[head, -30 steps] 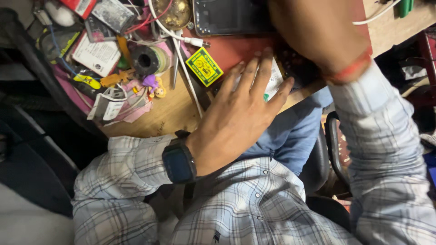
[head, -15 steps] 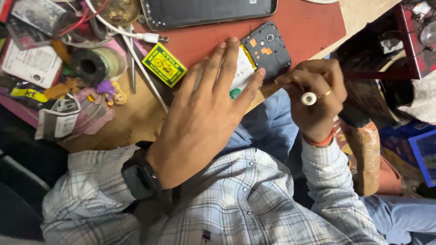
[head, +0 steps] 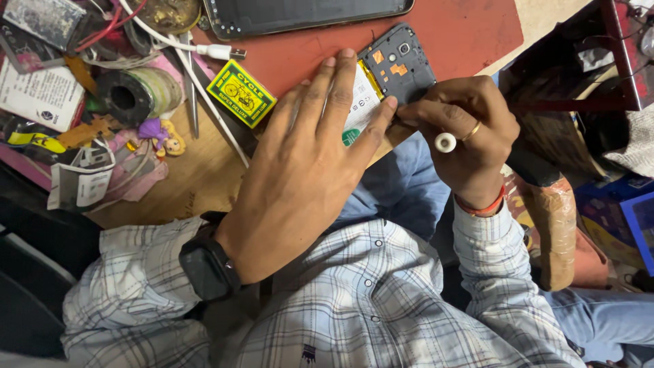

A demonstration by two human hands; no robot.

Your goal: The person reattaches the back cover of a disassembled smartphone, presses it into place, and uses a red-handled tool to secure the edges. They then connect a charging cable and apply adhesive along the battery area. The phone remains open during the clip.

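Observation:
An opened phone (head: 398,65) with its back cover off lies at the table's front edge on a red mat (head: 470,31). Its dark inner frame and white-labelled battery (head: 360,109) show. My left hand (head: 306,170), with a black watch on the wrist, lies flat over the phone's lower half and presses it down, thumb beside the battery. My right hand (head: 466,133), wearing a ring and a red wrist thread, pinches a small tool with a white round cap (head: 445,142). Its fingertips are at the phone's right edge, and the tool's tip is hidden.
A larger dark device (head: 306,13) lies at the back of the mat. Left of it are a yellow-green small box (head: 241,93), tweezers (head: 191,95), a white cable plug (head: 219,51), a tape roll (head: 129,95), a tiny doll (head: 160,133) and papers. A brown wrapped bundle (head: 555,225) stands lower right.
My right hand has come down from above the table to the phone's right edge, now with the white-capped tool in it. My left hand stays flat on the phone.

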